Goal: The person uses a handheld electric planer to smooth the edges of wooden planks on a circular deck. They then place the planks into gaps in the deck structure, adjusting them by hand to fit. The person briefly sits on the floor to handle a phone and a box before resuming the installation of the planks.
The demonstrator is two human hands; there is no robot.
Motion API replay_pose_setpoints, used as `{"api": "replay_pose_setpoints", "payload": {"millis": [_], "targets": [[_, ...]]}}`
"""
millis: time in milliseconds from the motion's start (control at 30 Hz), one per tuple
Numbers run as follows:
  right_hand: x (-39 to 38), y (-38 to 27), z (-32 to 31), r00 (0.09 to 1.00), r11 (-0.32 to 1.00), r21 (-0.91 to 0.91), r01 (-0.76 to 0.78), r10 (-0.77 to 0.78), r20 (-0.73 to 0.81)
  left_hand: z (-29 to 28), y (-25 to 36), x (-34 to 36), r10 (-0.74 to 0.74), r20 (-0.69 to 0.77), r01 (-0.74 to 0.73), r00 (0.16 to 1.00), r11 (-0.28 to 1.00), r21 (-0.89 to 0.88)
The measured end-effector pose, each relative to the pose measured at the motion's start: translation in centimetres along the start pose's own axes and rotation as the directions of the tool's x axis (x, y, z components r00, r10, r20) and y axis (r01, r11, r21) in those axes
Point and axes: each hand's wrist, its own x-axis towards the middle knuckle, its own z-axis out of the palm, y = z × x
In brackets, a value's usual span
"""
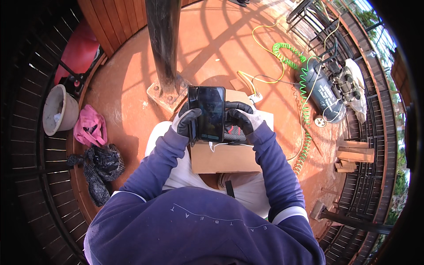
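Note:
A black smartphone (212,114) stands before me with its dark, reflective screen facing me. Its flip cover seems to be folded out along the left edge. In a black-and-white work glove, my left hand (189,122) is closed round that left side, thumb at the screen's edge. Gloved the same way, my right hand (244,116) grips the phone's right edge with curled fingers. Below the phone is an open cardboard box (225,160) at my lap. Something black and red (234,130) lies in it, partly hidden, and a white cable (213,146) hangs over its edge.
Ahead stands a dark metal post (164,44) on a bolted base. A black air compressor (324,90) with a coiled green hose (304,110) is at the right, near wood blocks (354,152). A whitish bucket (59,110), pink cloth (90,126) and dark patterned cloth (104,168) are at the left.

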Motion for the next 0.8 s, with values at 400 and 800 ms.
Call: {"api": "replay_pose_setpoints", "payload": {"millis": [400, 800], "targets": [[1.1, 2.2, -1.9, 0.997, 0.996, 0.074, 0.045, -0.04, -0.06, 3.1, 1.0, -0.8, 0.124, -0.056, -0.084, 0.991, 0.885, 0.458], [-0.2, -0.2, 1.6, 0.933, 0.764, -0.618, 0.186, -0.335, -0.133, 3.7, 2.2, -0.3, 0.278, 0.152, -0.317, 0.948, 0.835, 0.45]]}}
